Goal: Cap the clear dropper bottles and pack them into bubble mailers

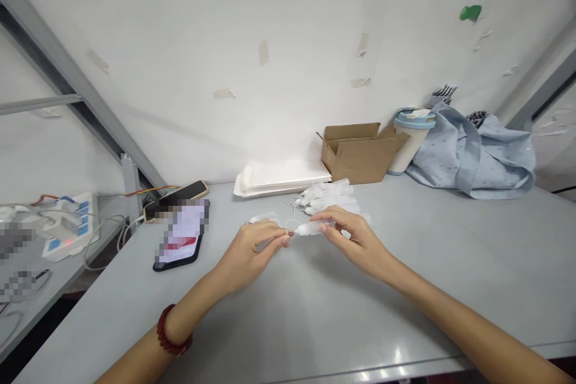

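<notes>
Near the middle of the grey surface [279, 324], a small translucent bottle [310, 228] sits in the pinch of the right hand [355, 233], its white nozzle [297, 231] pointing at the left hand [249, 255]. I see the right thumb and fingers closed on the sides of its body. The left thumb and forefinger come together just beside the nozzle tip, near a thin pale loop [291, 221]; from my distant seat I cannot tell whether they pinch anything. I judge the bottle light and thin-walled, soft enough to give under a squeeze, smooth enough to slip. I would hold it gently round the body and keep force off the slender nozzle, likely its weak part.

Behind the right hand, toward the back edge, I have a pile of similar bottles [330, 193]; another bottle [265, 216] lies behind the left hand. Along the back edge are flat white packets [283, 177], an open cardboard box [360, 159], a lidded cup [407, 144] and, toward the back right corner, a pale blue bag [470, 153]. Near the left edge lies a lit phone [182, 240], beside a dark phone [191, 193].
</notes>
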A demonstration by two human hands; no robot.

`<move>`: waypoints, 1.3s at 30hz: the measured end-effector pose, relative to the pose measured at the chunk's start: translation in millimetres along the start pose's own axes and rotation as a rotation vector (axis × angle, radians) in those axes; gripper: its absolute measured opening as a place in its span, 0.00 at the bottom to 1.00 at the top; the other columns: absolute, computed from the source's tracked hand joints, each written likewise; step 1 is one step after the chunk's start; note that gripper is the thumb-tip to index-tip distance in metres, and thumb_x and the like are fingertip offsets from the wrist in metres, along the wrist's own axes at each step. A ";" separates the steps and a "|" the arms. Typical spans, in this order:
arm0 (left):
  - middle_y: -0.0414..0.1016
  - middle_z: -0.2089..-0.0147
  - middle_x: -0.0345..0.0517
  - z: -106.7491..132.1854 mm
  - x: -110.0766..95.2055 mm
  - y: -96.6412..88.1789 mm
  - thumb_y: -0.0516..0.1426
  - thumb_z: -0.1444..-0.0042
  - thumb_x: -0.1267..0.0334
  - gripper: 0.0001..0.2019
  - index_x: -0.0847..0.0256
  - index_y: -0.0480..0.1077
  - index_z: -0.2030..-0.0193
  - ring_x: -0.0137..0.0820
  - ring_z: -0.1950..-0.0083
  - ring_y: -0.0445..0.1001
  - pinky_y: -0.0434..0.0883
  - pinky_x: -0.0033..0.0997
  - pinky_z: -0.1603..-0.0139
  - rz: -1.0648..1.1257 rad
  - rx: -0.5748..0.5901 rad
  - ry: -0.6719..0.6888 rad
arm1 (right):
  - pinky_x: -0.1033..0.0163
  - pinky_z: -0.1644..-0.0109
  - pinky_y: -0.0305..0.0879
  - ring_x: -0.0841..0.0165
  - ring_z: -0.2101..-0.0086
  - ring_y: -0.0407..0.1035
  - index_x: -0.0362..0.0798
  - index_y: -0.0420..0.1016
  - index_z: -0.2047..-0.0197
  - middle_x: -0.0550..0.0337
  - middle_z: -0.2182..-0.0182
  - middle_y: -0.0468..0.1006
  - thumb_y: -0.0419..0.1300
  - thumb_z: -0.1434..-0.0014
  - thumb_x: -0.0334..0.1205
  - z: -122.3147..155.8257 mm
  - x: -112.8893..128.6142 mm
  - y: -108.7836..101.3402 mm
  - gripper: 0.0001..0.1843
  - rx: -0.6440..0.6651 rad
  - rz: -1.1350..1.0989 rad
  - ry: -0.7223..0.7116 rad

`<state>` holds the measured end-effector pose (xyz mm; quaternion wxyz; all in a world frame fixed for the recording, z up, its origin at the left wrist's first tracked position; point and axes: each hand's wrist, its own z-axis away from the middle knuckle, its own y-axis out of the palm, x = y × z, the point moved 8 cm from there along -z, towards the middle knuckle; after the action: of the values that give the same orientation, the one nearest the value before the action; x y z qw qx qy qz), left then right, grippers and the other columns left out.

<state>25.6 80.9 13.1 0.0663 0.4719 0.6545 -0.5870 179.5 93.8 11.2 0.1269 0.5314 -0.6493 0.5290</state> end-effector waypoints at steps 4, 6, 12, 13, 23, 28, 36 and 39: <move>0.77 0.66 0.46 0.8 0.2 0.2 0.50 0.37 0.63 0.14 0.62 0.73 0.69 0.33 0.63 0.72 0.66 0.30 0.60 -0.006 -0.001 -0.004 | 0.65 0.71 0.58 0.70 0.72 0.64 0.50 0.74 0.60 0.59 0.70 0.73 0.50 0.37 0.41 -0.2 -1.3 2.3 0.12 0.024 -0.009 0.024; 0.77 0.66 0.46 0.7 0.2 0.6 0.50 0.37 0.63 0.14 0.62 0.73 0.69 0.32 0.64 0.72 0.66 0.29 0.61 -0.010 0.004 -0.003 | 0.65 0.71 0.57 0.70 0.73 0.63 0.50 0.75 0.61 0.60 0.71 0.73 0.51 0.38 0.40 -0.1 -2.6 3.9 0.11 0.045 -0.030 0.039; 0.75 0.69 0.44 0.5 -3.9 1.4 0.51 0.38 0.66 0.12 0.62 0.73 0.67 0.30 0.67 0.69 0.64 0.28 0.64 -0.001 0.000 0.056 | 0.64 0.68 0.58 0.69 0.70 0.64 0.48 0.74 0.62 0.59 0.70 0.73 0.52 0.38 0.41 -0.1 -4.2 6.9 0.11 0.116 -0.100 0.073; 0.75 0.70 0.43 0.8 -4.2 2.1 0.51 0.38 0.66 0.11 0.63 0.73 0.67 0.30 0.67 0.68 0.63 0.28 0.64 0.000 0.000 0.062 | 0.64 0.68 0.58 0.69 0.70 0.63 0.48 0.74 0.62 0.59 0.70 0.72 0.51 0.38 0.41 0.2 -4.0 7.7 0.11 0.128 -0.100 0.079; 0.68 0.76 0.40 5.4 -11.7 9.0 0.50 0.38 0.69 0.13 0.64 0.69 0.74 0.28 0.72 0.64 0.61 0.29 0.65 -0.039 0.006 0.095 | 0.61 0.58 0.59 0.67 0.63 0.63 0.49 0.64 0.59 0.58 0.63 0.69 0.44 0.34 0.40 6.2 2.1 22.2 0.10 0.226 -0.073 0.071; 0.68 0.77 0.40 8.2 -14.0 13.5 0.49 0.39 0.71 0.14 0.64 0.68 0.76 0.28 0.71 0.64 0.61 0.29 0.64 -0.020 0.048 0.100 | 0.59 0.57 0.60 0.66 0.61 0.62 0.49 0.63 0.57 0.57 0.62 0.67 0.45 0.35 0.38 9.5 8.2 22.8 0.09 0.222 -0.028 -0.010; 0.71 0.75 0.42 7.5 -10.1 11.8 0.49 0.39 0.69 0.14 0.63 0.70 0.75 0.28 0.69 0.67 0.64 0.27 0.64 0.058 0.079 0.026 | 0.58 0.55 0.60 0.65 0.59 0.61 0.49 0.62 0.54 0.56 0.60 0.66 0.46 0.35 0.39 12.8 10.4 25.2 0.09 0.212 -0.026 -0.066; 0.73 0.73 0.42 5.0 -8.0 8.9 0.51 0.39 0.67 0.13 0.62 0.73 0.71 0.29 0.69 0.69 0.65 0.26 0.64 0.078 0.076 -0.020 | 0.58 0.56 0.60 0.65 0.59 0.62 0.50 0.63 0.53 0.56 0.61 0.66 0.48 0.36 0.39 10.4 10.4 18.7 0.09 0.181 -0.023 -0.067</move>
<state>33.8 71.2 10.5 0.0776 0.4935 0.6122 -0.6129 164.1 77.1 4.2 0.0625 0.5655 -0.5968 0.5658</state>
